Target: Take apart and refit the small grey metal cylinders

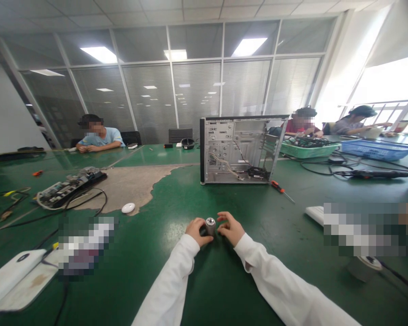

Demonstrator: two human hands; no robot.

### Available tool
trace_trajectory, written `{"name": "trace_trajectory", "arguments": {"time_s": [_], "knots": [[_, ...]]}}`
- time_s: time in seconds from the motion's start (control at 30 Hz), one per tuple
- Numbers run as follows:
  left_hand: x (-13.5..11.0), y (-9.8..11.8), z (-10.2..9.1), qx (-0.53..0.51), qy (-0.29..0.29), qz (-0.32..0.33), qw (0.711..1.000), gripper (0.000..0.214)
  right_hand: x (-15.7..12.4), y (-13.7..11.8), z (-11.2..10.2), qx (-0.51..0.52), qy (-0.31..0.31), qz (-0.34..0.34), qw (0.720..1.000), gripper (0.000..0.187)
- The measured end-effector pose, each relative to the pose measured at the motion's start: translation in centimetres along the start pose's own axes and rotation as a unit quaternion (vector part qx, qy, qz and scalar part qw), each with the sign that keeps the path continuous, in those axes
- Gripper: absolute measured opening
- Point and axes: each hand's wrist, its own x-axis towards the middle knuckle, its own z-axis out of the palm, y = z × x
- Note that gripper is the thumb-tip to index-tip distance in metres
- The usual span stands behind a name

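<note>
A small silver metal cylinder (pixel 210 225) stands between my two hands on the green table (pixel 177 267), near me at the centre. My left hand (pixel 197 231) is curled round its left side and grips it. My right hand (pixel 230 227) sits on its right side, thumb and fingers bent and touching it. Both my arms wear white sleeves.
An open computer case (pixel 240 149) stands upright beyond my hands, with a red-handled screwdriver (pixel 281 190) to its right. A circuit board with cables (pixel 70 185) and a white round cap (pixel 128 208) lie at the left. Baskets (pixel 377 149), a black tool and seated people are further back.
</note>
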Motion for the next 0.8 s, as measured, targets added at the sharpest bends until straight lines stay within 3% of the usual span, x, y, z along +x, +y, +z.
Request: {"name": "trace_trajectory", "arguments": {"time_s": [0.07, 0.17, 0.27, 0.33, 0.37, 0.53, 0.8], "knots": [[0.3, -0.3, -0.1, -0.060, 0.013, -0.031, 0.998, 0.033, 0.8, 0.4, -0.5, 0.109, 0.038, 0.087, 0.989, 0.039], [0.8, -1.1, -0.3, -0.194, 0.108, -0.113, 0.968, 0.029, 1.6, 0.5, -1.3, 0.238, 0.079, 0.163, 0.954, 0.033], [1.0, -2.0, -1.0, -0.304, 0.246, -0.179, 0.903, 0.023, 1.9, 0.8, -2.0, 0.274, 0.089, 0.181, 0.940, 0.027], [0.9, -2.6, -1.5, -0.379, 0.340, -0.189, 0.840, 0.019, 1.9, 0.9, -2.2, 0.293, 0.093, 0.186, 0.933, 0.024], [0.8, -2.9, -1.7, -0.394, 0.358, -0.188, 0.825, 0.018, 1.9, 1.0, -2.3, 0.301, 0.096, 0.186, 0.930, 0.022], [0.7, -3.1, -2.2, -0.442, 0.385, -0.161, 0.794, 0.010, 1.9, 1.1, -2.2, 0.321, 0.097, 0.179, 0.925, 0.018], [0.8, -2.8, -2.0, -0.465, 0.402, -0.135, 0.777, 0.009, 1.8, 0.9, -2.0, 0.300, 0.090, 0.173, 0.934, 0.020]]}}
